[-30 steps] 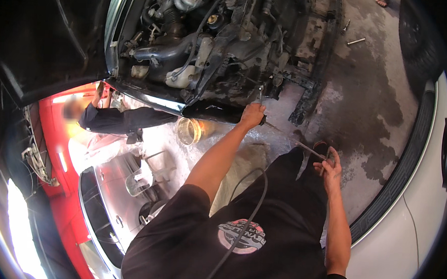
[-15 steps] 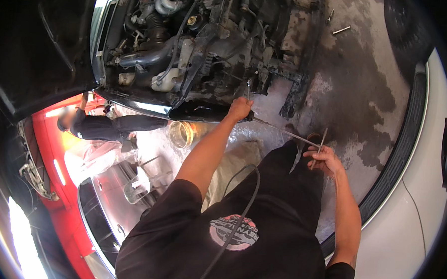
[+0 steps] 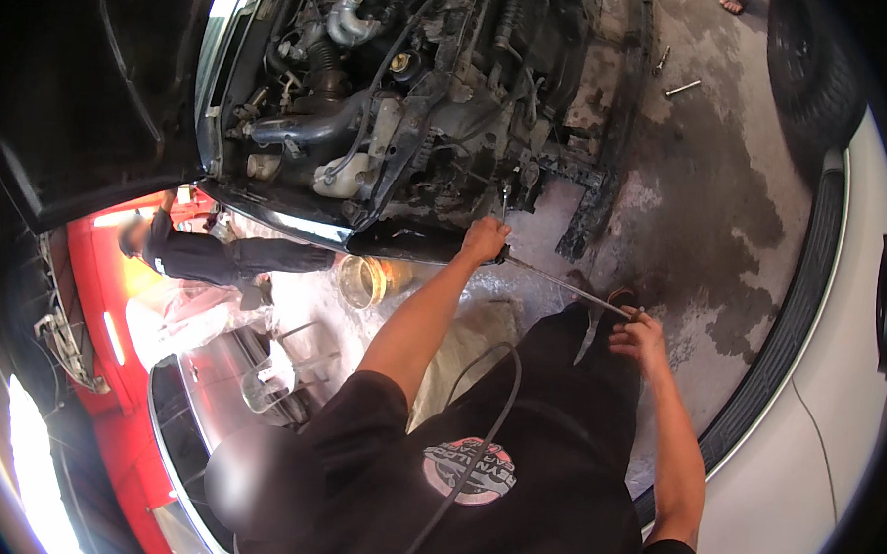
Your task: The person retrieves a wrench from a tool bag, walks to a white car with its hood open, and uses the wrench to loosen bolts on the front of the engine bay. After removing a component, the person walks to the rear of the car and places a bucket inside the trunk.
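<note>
A slim, straight, greyish metal rod slants off the open vehicle's near front corner; the person's left hand apparently grasps its dark end, the right hand its outer tip.

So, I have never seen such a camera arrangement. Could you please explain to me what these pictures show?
No robot is here: these are a person's two bare hands. The pictures come from a wide camera on that person's head, looking down; straight edges look bent. The right hand holds the near end of a long metal rod. The left hand is at its far end, its exact grip hidden, near exposed engine parts. On the stained floor lie two small metal pieces. A pale car stands at right; another person is at left.
</note>
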A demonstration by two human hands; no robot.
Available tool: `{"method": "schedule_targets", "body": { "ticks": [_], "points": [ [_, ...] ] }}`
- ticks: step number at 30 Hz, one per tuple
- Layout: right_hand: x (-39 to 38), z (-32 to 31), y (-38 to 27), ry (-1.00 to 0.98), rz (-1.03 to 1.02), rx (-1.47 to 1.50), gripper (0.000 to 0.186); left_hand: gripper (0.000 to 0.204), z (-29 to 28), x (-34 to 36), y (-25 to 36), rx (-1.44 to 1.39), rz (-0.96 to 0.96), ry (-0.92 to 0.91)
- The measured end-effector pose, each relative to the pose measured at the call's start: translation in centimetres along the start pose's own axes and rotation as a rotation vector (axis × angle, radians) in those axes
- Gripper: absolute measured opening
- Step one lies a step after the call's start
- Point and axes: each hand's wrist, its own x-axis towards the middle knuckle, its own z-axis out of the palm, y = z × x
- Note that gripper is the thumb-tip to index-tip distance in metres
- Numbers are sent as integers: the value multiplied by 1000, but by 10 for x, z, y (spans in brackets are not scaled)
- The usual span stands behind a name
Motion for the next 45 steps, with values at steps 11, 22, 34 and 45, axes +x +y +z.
{"method": "schedule_targets", "body": {
  "ticks": [11,22,34,45],
  "points": [
    [15,0,36,82,-201,141,30,39,5,-7,5,76,-58,74],
    [-5,8,-7,-90,-143,157,60,39,14,10,-14,69,-14,18],
    [13,-10,21,-35,-426,-906,24,37,6,7,-1,99,-41,21],
    [11,-13,27,18,-47,119,34,36,0,-8,2,17,31,65]
  ]
}}
